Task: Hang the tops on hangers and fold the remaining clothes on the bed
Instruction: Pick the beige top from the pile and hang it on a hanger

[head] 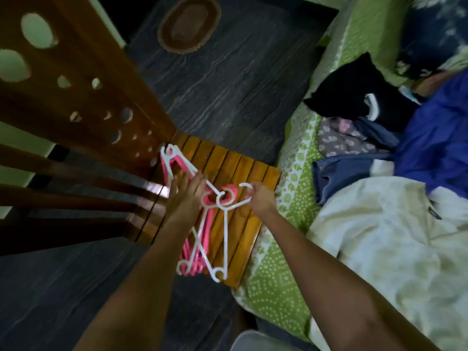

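A stack of pink and white plastic hangers lies on the slatted wooden seat of a chair beside the bed. My left hand rests flat on the stack with its fingers straight. My right hand grips the hook of the top white hanger at its right end. On the bed lies a pile of clothes: a white top, a bright blue garment, a black one, denim-blue pieces and a floral grey one.
The chair's tall carved wooden back rises at the left. Dark wood-grain floor runs behind it, with an oval brown rug farther off. A dark patterned pillow sits at the bed's far end.
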Available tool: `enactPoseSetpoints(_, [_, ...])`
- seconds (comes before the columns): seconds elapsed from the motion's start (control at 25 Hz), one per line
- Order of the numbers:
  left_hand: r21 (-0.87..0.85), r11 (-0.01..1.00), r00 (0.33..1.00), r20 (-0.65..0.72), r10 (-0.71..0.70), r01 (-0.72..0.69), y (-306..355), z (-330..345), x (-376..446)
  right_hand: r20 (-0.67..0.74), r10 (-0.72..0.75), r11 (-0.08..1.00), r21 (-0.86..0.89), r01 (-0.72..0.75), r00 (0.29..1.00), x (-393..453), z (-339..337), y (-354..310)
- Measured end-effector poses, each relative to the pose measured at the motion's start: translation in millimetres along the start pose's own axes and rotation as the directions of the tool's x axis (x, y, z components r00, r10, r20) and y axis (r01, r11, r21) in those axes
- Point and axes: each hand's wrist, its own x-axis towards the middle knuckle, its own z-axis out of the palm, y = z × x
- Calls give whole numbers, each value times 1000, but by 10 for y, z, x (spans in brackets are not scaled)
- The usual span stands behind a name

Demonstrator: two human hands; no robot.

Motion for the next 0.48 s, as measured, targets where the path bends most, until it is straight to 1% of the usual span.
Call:
enactPoseSetpoints(0.04, [110,972,979,11,205,-205,181,-148,156,-23,-14,999,44,15,1000,-46,-317,149])
enactPoseSetpoints(0.08, [152,943,955,37,295,-297,445,-382,309,-25,-41,996,83,43,999,-84,-626,306])
enactPoseSetpoints(0.16, [97,900,896,183,404,-425,1133,-740,549,-45,-99,976,193,106,994,-259,-1304,662])
enactPoseSetpoints(0.2, [62,877,852,281,442,-476,1522,-878,630,-87,-101,949,291,122,991,-367,-1643,873])
enactPoseSetpoints(0.24, [21,853,797,369,478,-521,2016,-1005,695,-148,-61,908,403,116,987,-512,-2025,1139])
enactPoseSetpoints(0.28, [-26,833,748,426,509,-553,2495,-1085,750,-180,-7,866,491,96,984,-649,-2352,1420])
enactPoseSetpoints(0.32, [-86,826,713,460,529,-557,2986,-1155,770,-176,44,827,558,63,983,-797,-2644,1687])
enactPoseSetpoints(0.4, [-144,784,665,451,595,-605,3977,-1129,747,-118,114,769,639,-12,987,-1054,-3141,2277])
enactPoseSetpoints(0.48, [-193,736,625,417,660,-649,4910,-1030,630,-132,172,759,649,-46,976,-1216,-3534,2952])
